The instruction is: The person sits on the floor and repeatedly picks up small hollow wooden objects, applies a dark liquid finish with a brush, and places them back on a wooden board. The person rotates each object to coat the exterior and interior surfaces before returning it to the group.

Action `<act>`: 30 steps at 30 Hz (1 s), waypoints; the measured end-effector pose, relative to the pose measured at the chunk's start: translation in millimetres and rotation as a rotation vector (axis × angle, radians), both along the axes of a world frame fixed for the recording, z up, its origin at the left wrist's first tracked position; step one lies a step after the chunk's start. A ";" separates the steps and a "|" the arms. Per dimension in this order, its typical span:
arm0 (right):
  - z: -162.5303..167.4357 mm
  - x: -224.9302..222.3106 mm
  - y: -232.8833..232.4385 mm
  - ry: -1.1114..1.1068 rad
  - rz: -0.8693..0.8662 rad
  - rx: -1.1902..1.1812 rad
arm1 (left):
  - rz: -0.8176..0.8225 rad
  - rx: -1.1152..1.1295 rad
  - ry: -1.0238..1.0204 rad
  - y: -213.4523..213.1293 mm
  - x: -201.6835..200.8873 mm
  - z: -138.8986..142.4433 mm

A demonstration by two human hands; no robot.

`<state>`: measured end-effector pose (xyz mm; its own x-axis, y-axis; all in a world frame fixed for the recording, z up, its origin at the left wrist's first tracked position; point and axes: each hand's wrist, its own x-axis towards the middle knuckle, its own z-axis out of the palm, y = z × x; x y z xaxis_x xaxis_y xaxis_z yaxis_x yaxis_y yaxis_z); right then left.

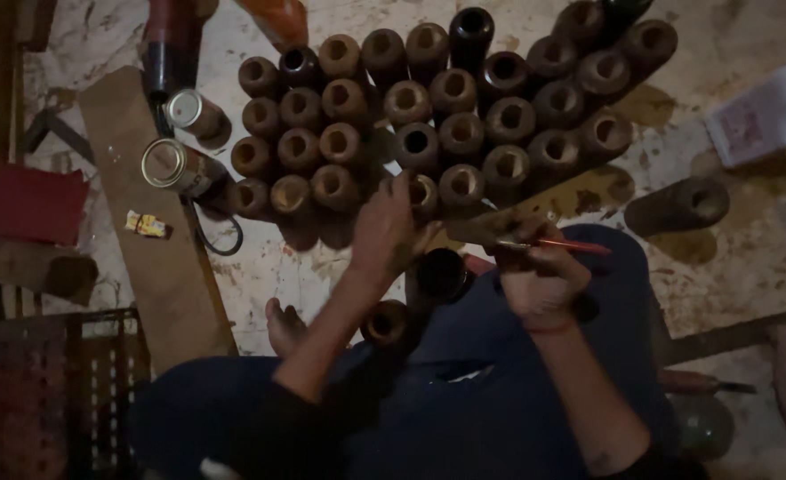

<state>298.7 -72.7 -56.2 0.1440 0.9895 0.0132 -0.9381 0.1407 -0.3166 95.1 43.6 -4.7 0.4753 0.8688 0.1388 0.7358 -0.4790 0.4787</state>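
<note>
I sit on the floor in dark blue trousers. My left hand (382, 233) reaches forward and touches the near row of brown hollow cylinders (429, 116), which stand upright in a tight cluster with their round holes facing up. My right hand (540, 276) is closed on a thin red-handled brush (564, 244) that points right. A dark round pot (442, 274) sits between my hands, and one brown cylinder (388, 324) rests against my lap.
Two metal tins (178, 166) lie at the left beside a long wooden plank (148, 231). One loose cylinder (677, 206) lies on its side at the right. A white packet (762, 116) is at the far right. A dark crate (51, 391) stands at lower left.
</note>
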 end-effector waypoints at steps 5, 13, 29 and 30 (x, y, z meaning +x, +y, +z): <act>-8.3 5.0 1.9 -0.209 -0.086 -0.125 | 0.100 -0.010 -0.236 -3.6 -11.0 -10.3; -17.2 3.0 0.7 -0.510 -0.181 -0.212 | 0.422 -0.543 -1.071 -59.7 -104.7 0.4; 7.5 -1.2 9.0 -1.614 -0.233 -0.295 | 0.498 -1.304 -1.947 -91.4 -96.1 -55.9; 9.5 -4.9 8.6 -1.588 -0.193 -0.309 | 0.509 -1.352 -1.913 -92.5 -95.5 -53.2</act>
